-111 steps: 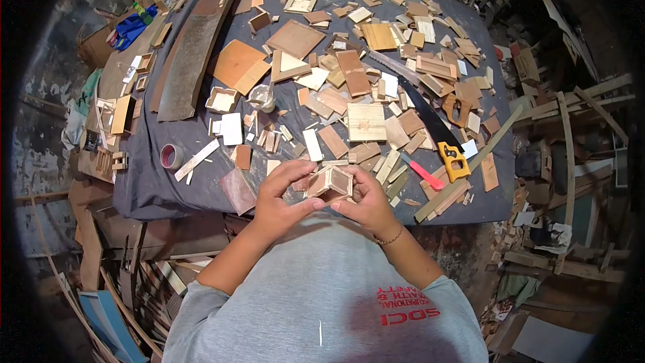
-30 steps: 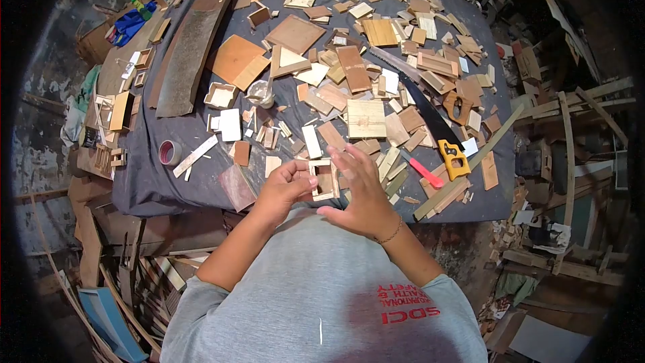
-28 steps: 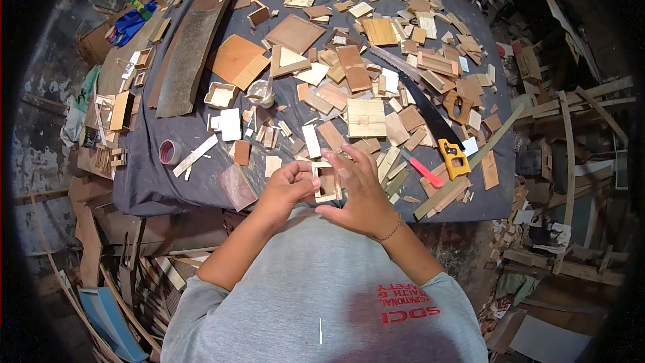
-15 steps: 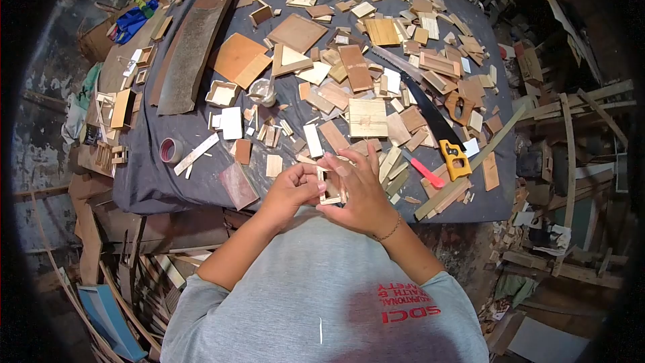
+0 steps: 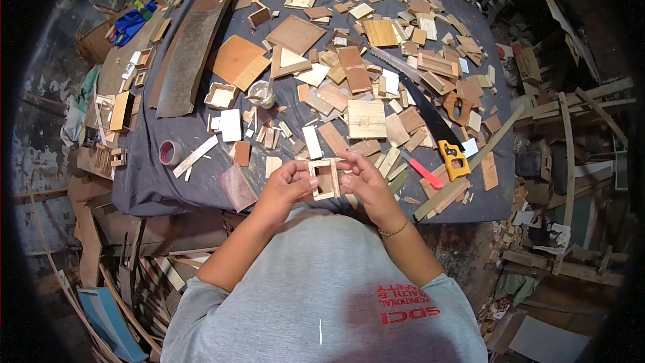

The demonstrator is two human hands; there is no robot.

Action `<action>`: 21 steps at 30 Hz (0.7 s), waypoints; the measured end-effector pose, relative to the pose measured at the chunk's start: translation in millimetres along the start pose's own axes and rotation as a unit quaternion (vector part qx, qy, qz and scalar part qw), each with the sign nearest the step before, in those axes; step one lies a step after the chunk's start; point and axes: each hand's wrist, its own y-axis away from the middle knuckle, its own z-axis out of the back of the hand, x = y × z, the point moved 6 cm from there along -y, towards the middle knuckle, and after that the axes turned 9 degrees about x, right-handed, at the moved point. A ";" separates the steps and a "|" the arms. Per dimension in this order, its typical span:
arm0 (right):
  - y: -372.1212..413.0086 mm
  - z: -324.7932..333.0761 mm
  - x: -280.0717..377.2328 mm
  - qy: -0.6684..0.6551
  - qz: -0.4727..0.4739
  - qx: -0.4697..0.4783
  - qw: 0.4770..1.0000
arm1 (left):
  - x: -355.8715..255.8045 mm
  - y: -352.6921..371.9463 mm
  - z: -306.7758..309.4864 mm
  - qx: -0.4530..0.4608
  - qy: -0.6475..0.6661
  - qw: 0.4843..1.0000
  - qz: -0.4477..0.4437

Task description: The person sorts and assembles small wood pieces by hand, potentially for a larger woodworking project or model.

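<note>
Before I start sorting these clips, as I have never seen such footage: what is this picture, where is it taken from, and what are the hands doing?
There is no machine here. A camera worn on a person's head looks down, so the grey shirt at the bottom is theirs. The left hand and right hand pinch a small wooden frame from either side, near the front edge of a table covered in dark cloth. On it lie many wood offcuts, a handsaw with a yellow handle, and a tape roll.
</note>
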 end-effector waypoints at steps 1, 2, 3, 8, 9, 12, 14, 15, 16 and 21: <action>-0.6 -2.7 -1.8 -0.011 -0.018 0.012 1.000 | 0.5 -0.1 0.1 0.001 -0.004 1.000 0.005; -1.1 -5.2 -4.0 -0.021 -0.036 0.024 0.999 | 1.0 -0.4 0.0 0.002 -0.009 1.000 0.010; -1.8 -6.6 -5.2 -0.021 -0.035 0.023 0.999 | 2.1 -0.9 0.7 0.003 -0.009 1.000 0.010; -3.2 -10.1 -3.3 -0.099 -0.028 -0.002 0.995 | 2.9 0.4 3.8 0.046 -0.007 0.999 0.005; -2.9 -9.9 -2.8 -0.100 -0.027 -0.002 0.995 | 3.0 1.1 2.8 0.047 -0.008 0.999 0.005; -1.5 -6.9 -1.6 -0.118 -0.022 -0.009 0.993 | -12.9 5.0 -0.8 0.041 -0.059 0.992 -0.101; -0.1 -9.0 -3.3 -0.147 -0.039 0.029 0.988 | -20.2 6.2 -5.9 0.088 -0.059 0.987 -0.123; 0.6 -8.4 -2.9 -0.148 -0.038 0.028 0.988 | -22.7 7.2 -5.2 0.088 -0.059 0.987 -0.122; 1.3 -9.4 -2.8 -0.146 -0.046 0.037 0.987 | -28.1 9.2 -7.3 0.105 -0.105 0.978 -0.145; 3.0 -12.6 2.4 -0.135 -0.047 0.043 0.989 | -32.8 13.2 -15.4 0.113 -0.171 0.963 -0.173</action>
